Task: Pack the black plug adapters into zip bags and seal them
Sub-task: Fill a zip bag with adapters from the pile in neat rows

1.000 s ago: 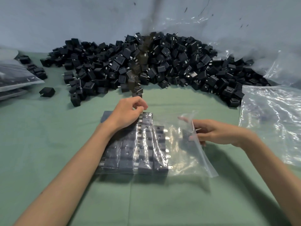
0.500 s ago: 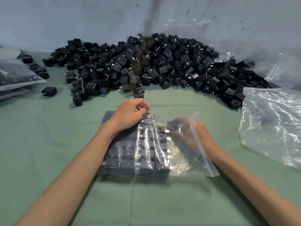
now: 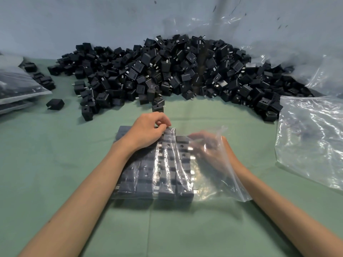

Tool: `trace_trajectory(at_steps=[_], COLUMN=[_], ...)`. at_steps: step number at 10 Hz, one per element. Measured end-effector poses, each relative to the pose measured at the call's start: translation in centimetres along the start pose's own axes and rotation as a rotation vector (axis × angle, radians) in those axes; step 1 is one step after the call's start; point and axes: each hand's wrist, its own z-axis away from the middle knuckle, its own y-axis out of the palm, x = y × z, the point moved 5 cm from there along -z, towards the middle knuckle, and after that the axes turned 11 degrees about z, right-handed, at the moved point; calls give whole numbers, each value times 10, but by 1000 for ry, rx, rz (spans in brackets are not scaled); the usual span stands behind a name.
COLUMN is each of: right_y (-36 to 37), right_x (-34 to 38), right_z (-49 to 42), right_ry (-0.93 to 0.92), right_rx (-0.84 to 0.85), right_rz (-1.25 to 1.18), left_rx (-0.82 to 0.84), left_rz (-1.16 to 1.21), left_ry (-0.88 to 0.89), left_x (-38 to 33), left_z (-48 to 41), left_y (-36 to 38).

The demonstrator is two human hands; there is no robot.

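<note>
A clear zip bag (image 3: 219, 184) lies on the green table cover, its opening to the right. Inside it, black plug adapters (image 3: 163, 175) stand in neat rows. My left hand (image 3: 146, 130) rests on top of the bag and pinches its far edge with curled fingers. My right hand (image 3: 209, 151) is inside the bag's mouth, blurred behind the plastic. Its fingertips are at an adapter (image 3: 182, 140) at the far end of the rightmost row; its grip cannot be made out. A large heap of loose black adapters (image 3: 176, 75) fills the back of the table.
Filled bags (image 3: 16, 88) are stacked at the left edge, with a lone adapter (image 3: 55, 103) beside them. A stack of empty clear bags (image 3: 311, 138) lies at the right. Crumpled plastic sheeting (image 3: 300, 58) leans on the back wall.
My right hand moved from outside the bag's mouth into the bag with an adapter, up to the rightmost row. My left hand kept its pinch on the far edge.
</note>
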Motion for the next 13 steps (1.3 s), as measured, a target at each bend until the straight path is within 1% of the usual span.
trace_trajectory(at_steps=[1,2,3,6,7,8,9,10,11,12,13], right_y=[-11,-10,-14,-13,-11,-10,-7,-1,4,3,-6], right_x=[12,21,24,19,16,14,6,-3,-9,-8,-4], right_z=[-9,-2,3,2,-2,1,0,-3,-1,-3,-8], right_ry=[1,6,50,23,-4,-12,-41,-41,-36,-68,-81], right_rx=[70,89,87,77,80,68,19,-30,-40,2,169], right_rz=[142,100,-9,12,10,-98,-54,-15,-57,-87,-99], left_rx=[2,1,5,-20,-105,-103,-90,-83,-132,-132,-167], left_rz=[2,6,-2,-3,-44,-234,-316,-293,-246,-229,-198], left_ry=[-2,0,5,19,-9,-71,-180,-197,-180,-148,-34], left_x=[0,-1,-1,0,7,20,34,43,47,48,34], left_z=[0,0,0,-3,-18,-43,-63,-72,-72,-69,-63], left_y=[-1,-1,0,-3,-16,-19,-18,-13,-15,-14,-12])
